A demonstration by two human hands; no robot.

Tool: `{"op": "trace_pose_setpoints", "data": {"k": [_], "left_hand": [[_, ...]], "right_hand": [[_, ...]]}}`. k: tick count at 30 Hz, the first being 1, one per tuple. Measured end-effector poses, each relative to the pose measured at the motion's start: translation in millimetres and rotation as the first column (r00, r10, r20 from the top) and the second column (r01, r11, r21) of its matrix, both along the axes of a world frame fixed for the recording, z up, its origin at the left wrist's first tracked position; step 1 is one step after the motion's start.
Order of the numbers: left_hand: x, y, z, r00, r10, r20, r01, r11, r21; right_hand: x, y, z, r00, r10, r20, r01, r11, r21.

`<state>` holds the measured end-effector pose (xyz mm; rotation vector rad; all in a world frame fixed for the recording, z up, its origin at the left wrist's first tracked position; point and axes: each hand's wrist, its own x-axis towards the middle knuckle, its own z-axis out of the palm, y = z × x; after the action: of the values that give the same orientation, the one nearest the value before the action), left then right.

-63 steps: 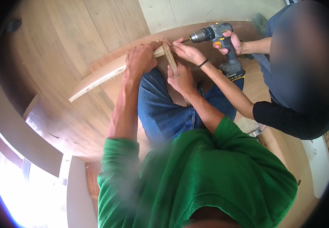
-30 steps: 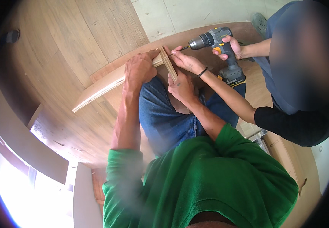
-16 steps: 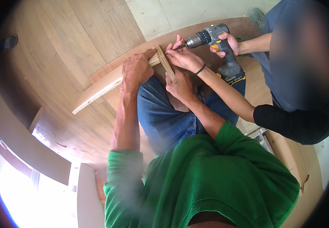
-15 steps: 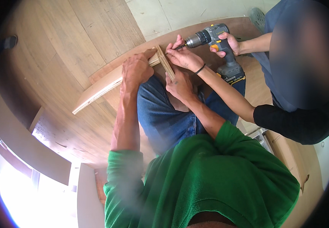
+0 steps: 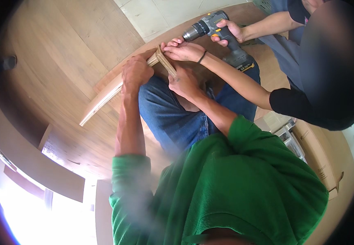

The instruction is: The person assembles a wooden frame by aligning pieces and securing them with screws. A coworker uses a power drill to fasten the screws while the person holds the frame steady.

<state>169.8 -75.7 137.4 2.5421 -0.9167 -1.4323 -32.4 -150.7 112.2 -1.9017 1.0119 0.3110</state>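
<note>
My left hand is closed round a long plywood board, near the end where it meets a short plywood piece at a corner. The short piece's lower end is gripped by my right hand. On the right, a co-worker's one hand holds a grey and yellow cordless drill, its chuck directed at the corner. The co-worker's other hand is between the chuck and the short piece, fingers curled by the corner. The drill's bit is hidden behind those fingers.
Beneath the work lies a large curved brown panel on the wood-plank floor. My jeans-clad knees are close under the boards. A cardboard box lies at right, and a pale panel at left.
The whole view has shifted, so things appear farther left and higher. The drill's chuck is closer to the co-worker's fingers, and the bit seen before is now hidden. My hands keep their holds.
</note>
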Motion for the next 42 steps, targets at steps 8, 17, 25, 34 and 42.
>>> {"op": "trace_pose_setpoints", "data": {"k": [8,17,25,34,42], "left_hand": [[-3.3,-2.6,1.3,0.999,0.035,0.026,-0.035,0.999,-0.021],[-4.6,-5.6,10.6,0.999,0.006,0.048,-0.006,1.0,0.011],[-3.9,-8.2,12.8,1.0,0.004,0.029,-0.005,1.0,0.029],[-3.4,-6.0,9.0,1.0,0.0,0.025,-0.002,0.999,0.042],[-5.1,-2.8,4.2,0.998,0.012,0.057,-0.011,1.0,-0.017]], "right_hand": [[1.5,-0.3,1.9,0.999,-0.029,-0.012,0.029,0.999,0.024],[2.0,3.8,-3.9,0.998,-0.062,-0.006,0.062,0.998,-0.005],[2.3,2.9,-0.9,0.999,-0.039,-0.02,0.038,0.999,-0.039],[2.5,0.9,-4.3,0.999,-0.027,-0.031,0.027,1.0,-0.01],[1.5,2.4,-4.6,0.999,-0.031,-0.033,0.028,0.997,-0.078]]}}
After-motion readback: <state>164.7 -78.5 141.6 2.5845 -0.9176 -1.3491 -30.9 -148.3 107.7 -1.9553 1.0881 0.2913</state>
